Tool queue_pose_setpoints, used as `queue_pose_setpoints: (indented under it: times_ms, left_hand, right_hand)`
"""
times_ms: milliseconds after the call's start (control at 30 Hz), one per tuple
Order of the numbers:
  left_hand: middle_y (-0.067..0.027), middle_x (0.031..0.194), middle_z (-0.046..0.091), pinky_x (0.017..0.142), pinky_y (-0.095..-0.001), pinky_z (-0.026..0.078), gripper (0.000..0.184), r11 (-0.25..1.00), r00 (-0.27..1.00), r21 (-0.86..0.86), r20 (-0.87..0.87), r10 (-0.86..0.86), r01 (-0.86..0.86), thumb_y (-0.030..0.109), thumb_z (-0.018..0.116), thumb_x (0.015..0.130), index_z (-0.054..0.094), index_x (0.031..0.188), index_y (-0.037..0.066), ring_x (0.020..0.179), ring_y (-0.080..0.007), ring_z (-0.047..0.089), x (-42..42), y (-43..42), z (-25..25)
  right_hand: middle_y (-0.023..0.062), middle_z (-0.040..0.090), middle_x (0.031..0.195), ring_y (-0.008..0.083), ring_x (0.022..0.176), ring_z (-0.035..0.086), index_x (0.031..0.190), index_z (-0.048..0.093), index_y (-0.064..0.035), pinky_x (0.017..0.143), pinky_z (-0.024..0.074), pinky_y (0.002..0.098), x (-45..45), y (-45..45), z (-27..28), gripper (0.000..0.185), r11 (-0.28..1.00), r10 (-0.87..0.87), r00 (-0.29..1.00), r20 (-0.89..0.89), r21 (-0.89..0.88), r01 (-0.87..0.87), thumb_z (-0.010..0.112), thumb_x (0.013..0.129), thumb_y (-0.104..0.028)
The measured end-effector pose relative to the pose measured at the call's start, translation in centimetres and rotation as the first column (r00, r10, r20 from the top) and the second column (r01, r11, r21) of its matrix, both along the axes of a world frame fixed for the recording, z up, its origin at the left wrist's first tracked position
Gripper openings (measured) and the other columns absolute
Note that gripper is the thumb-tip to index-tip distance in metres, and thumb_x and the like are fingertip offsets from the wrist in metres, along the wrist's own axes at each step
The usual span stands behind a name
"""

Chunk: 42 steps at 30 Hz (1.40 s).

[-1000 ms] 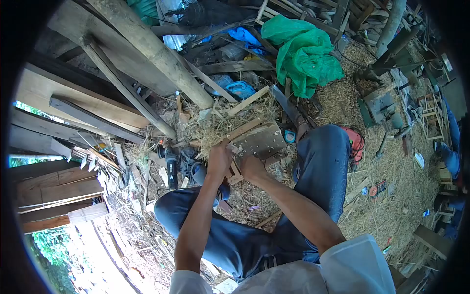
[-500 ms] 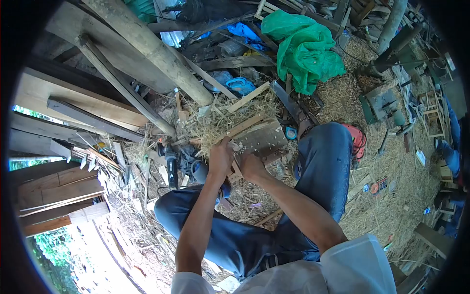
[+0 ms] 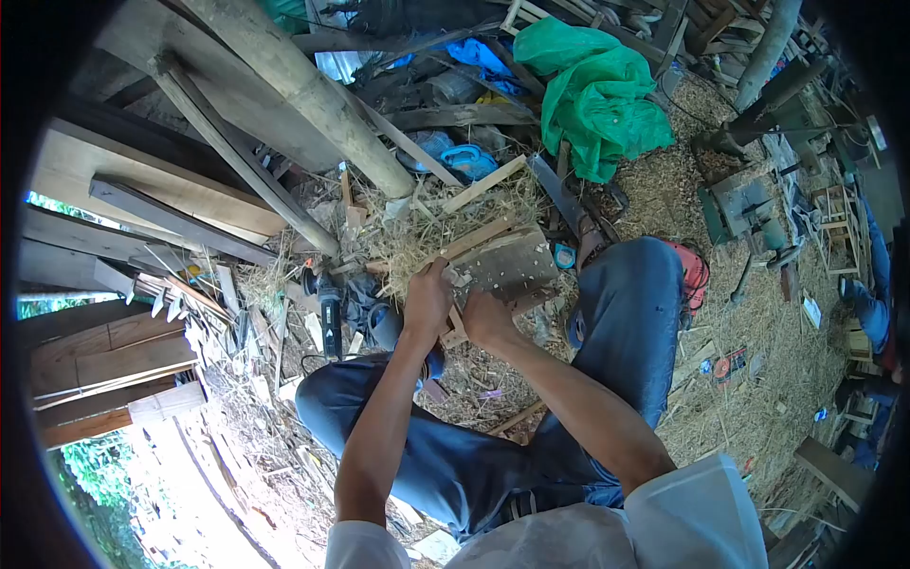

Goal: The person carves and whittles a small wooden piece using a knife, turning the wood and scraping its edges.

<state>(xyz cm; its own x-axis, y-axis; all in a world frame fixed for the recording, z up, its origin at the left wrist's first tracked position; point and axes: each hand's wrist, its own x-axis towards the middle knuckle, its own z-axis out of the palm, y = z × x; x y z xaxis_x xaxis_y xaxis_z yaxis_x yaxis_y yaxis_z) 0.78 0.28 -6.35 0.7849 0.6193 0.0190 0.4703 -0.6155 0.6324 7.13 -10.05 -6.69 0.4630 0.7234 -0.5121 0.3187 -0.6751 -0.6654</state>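
Note:
Between my knees stands a low, worn wooden block (image 3: 517,266) scattered with pale chips. At its near left corner my left hand (image 3: 428,302) is closed round a small piece of wood (image 3: 456,332), whose lower end shows between my hands. Beside it, at the block's near edge, my right hand (image 3: 487,321) is closed with the fingers curled under; what it holds, if anything, is hidden. A light wooden strip (image 3: 479,237) lies along the block's far side, close to my left fingertips.
An angle grinder (image 3: 329,318) lies left of the block. A blue tape measure (image 3: 565,256) and a red power tool (image 3: 694,275) are near my right knee. Green plastic sheeting (image 3: 607,104) lies ahead. Boards (image 3: 161,199) lean at left. Another person's leg (image 3: 867,308) shows far right.
The view has shifted slightly. My right hand stays at the block's near edge, and my left hand keeps its hold on the wood with only a small shift.

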Motion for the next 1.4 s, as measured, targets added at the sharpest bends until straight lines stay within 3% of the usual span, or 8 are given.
queue_pose_setpoints:
  times_ms: [233, 533, 833, 1033, 1133, 1200, 1300, 1400]
  left_hand:
    - [-0.0289, 0.084, 0.058, 0.067, -0.0477, 0.045, 0.021, 0.997, 0.998, 0.054, -0.031, -0.051, 0.052, -0.004, 0.053, 0.074, 0.054, 0.095, -0.004, 0.079, -0.044, 0.056, -0.3, -0.1, -0.2]
    - [-0.0275, 0.086, 0.059, 0.069, -0.0472, 0.046, 0.026, 1.0, 0.998, 0.0, -0.058, -0.016, 0.016, -0.005, 0.054, 0.073, 0.053, 0.099, -0.003, 0.081, -0.0437, 0.057, -0.3, 0.2, -0.8]
    - [-0.0283, 0.084, 0.059, 0.069, -0.0472, 0.047, 0.026, 1.0, 0.998, 0.012, -0.057, -0.008, 0.009, -0.006, 0.052, 0.07, 0.055, 0.096, -0.004, 0.078, -0.0437, 0.057, -0.1, -0.2, -0.3]
    - [-0.0301, 0.082, 0.058, 0.067, -0.0471, 0.047, 0.03, 0.998, 0.998, 0.058, -0.063, -0.014, 0.017, -0.005, 0.053, 0.069, 0.055, 0.099, -0.006, 0.078, -0.0439, 0.057, -0.2, -0.3, -0.7]
    - [-0.0298, 0.079, 0.058, 0.066, -0.0468, 0.047, 0.031, 0.999, 0.997, 0.039, -0.079, 0.019, -0.016, -0.005, 0.052, 0.069, 0.055, 0.1, -0.006, 0.077, -0.0436, 0.058, -0.2, 0.0, -0.1]
    - [-0.0294, 0.078, 0.058, 0.066, -0.0466, 0.047, 0.031, 0.999, 0.995, -0.007, -0.09, 0.05, -0.051, -0.005, 0.052, 0.069, 0.056, 0.1, -0.006, 0.077, -0.0436, 0.058, -0.6, 0.0, 0.0]
    - [-0.0303, 0.078, 0.057, 0.066, -0.0469, 0.047, 0.029, 0.988, 0.99, -0.122, -0.119, 0.08, -0.095, -0.005, 0.052, 0.07, 0.056, 0.098, -0.005, 0.077, -0.0442, 0.057, -0.5, -0.4, -0.4]
    - [-0.0312, 0.076, 0.057, 0.065, -0.0472, 0.047, 0.027, 0.999, 0.999, 0.017, -0.021, -0.037, 0.037, -0.005, 0.053, 0.071, 0.056, 0.097, -0.004, 0.075, -0.0442, 0.058, -0.4, -0.5, -0.6]
  right_hand:
    - [0.0308, 0.06, 0.086, 0.0446, 0.085, 0.06, 0.096, 0.049, 0.0098, 0.073, 0.0497, 0.0477, -0.1, 0.8, -1.9, 0.026, 0.991, -0.123, 0.988, -0.091, 0.046, 0.127, 0.044, 0.085, -0.013]
    - [0.0313, 0.06, 0.091, 0.0433, 0.089, 0.06, 0.103, 0.044, 0.0094, 0.075, 0.0491, 0.0485, 0.0, -0.3, -1.1, 0.026, 0.991, 0.066, 0.997, -0.051, -0.11, -0.071, 0.046, 0.083, -0.006]
    - [0.0309, 0.06, 0.087, 0.0431, 0.087, 0.06, 0.098, 0.047, 0.0075, 0.073, 0.0494, 0.0475, 0.3, 0.7, -2.3, 0.025, 0.996, -0.063, 0.997, -0.048, 0.061, 0.066, 0.046, 0.086, -0.014]
    - [0.0296, 0.06, 0.085, 0.042, 0.086, 0.06, 0.096, 0.05, 0.0081, 0.073, 0.0498, 0.0458, 0.6, 1.0, -3.3, 0.027, 0.996, 0.042, 0.995, 0.087, 0.079, -0.049, 0.047, 0.085, -0.017]
    - [0.0293, 0.06, 0.088, 0.0409, 0.088, 0.061, 0.097, 0.051, 0.009, 0.074, 0.0501, 0.0444, 0.3, 0.4, -2.1, 0.029, 0.942, 0.327, 0.921, 0.212, 0.001, -0.335, 0.048, 0.085, -0.017]
    - [0.0289, 0.06, 0.093, 0.039, 0.09, 0.061, 0.1, 0.052, 0.009, 0.075, 0.0501, 0.0432, -0.3, -0.5, -1.8, 0.03, 0.993, 0.112, 0.99, 0.087, 0.028, -0.115, 0.049, 0.084, -0.016]
    - [0.0285, 0.06, 0.094, 0.0385, 0.09, 0.061, 0.102, 0.051, 0.0096, 0.075, 0.05, 0.0433, 0.0, 0.5, -3.3, 0.033, 0.997, 0.067, 0.998, 0.021, -0.028, -0.066, 0.052, 0.083, -0.018]
    - [0.0254, 0.061, 0.099, 0.0342, 0.094, 0.061, 0.096, 0.061, 0.0049, 0.078, 0.0502, 0.0386, 0.7, 1.0, -2.6, 0.023, 0.99, 0.12, 0.992, 0.043, -0.078, -0.117, 0.053, 0.08, -0.009]
